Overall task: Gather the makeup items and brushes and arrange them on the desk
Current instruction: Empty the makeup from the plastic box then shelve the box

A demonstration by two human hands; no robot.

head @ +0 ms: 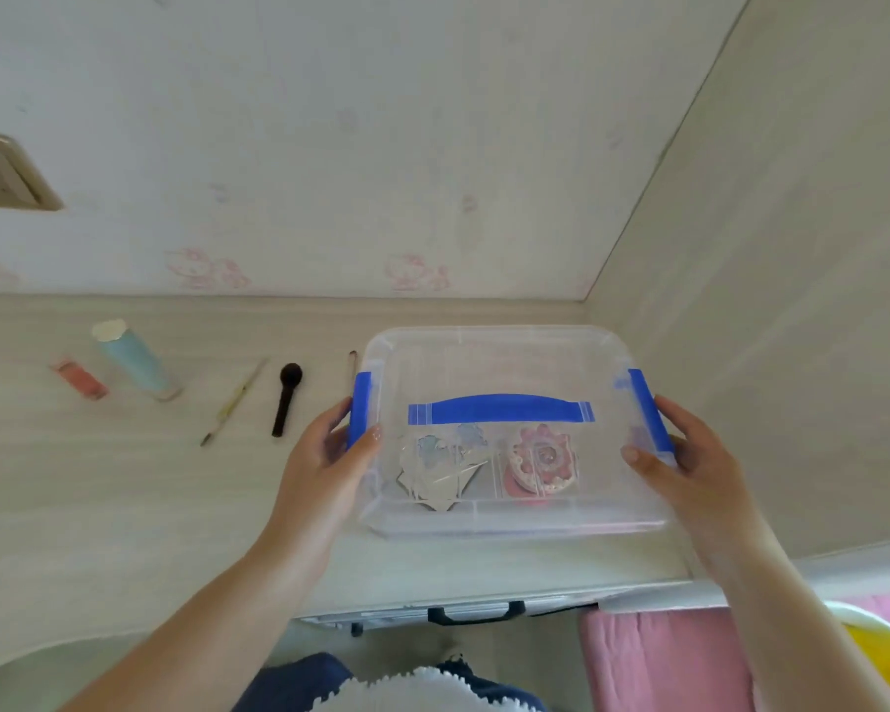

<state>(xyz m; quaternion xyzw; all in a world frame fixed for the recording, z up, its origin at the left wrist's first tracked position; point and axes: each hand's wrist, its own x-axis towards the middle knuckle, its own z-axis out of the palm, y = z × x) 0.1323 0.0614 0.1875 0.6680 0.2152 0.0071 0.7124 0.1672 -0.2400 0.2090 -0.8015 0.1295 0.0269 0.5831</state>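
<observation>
Both my forearms reach forward and up from the lower corners, bare to the elbow and angled slightly toward each other. My left hand [330, 449] curls at the left end of what I'm holding, thumb lying over the top edge, the other fingers tucked round the side (mostly hidden from me). My right hand [684, 454] mirrors it at the right end, thumb on top pointing inward, fingers wrapped behind. Both wrists are fairly straight, palms facing each other.
</observation>
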